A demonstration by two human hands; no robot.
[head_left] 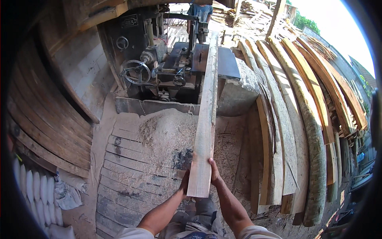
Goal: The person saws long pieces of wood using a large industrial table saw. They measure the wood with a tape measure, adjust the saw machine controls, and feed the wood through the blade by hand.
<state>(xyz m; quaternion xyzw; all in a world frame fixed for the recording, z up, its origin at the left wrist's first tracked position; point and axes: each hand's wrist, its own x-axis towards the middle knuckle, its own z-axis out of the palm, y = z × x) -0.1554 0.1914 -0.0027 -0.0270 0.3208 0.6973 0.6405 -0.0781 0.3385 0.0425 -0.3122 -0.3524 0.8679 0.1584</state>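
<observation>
A long, thick wooden plank (203, 131) stretches away from me, its far part lying across the dark metal table (228, 63) of a sawing machine. Its near end is held up at waist height between my two hands. My left hand (184, 182) grips the left edge close to the end, its fingers mostly hidden under the wood. On the opposite edge, slightly farther forward, my right hand (215, 170) is closed, thumb showing against the side. The black machine (131, 36) has a large spoked handwheel (136, 72) and stands left of the plank.
Several long slabs and logs (306, 115) are stacked on my right. Sawdust (167, 127) is heaped on the slatted floor (123, 179) before a low concrete wall (155, 107). Boards (51, 115) lean at the left, above white sacks (39, 195). Another person (202, 12) stands beyond the machine.
</observation>
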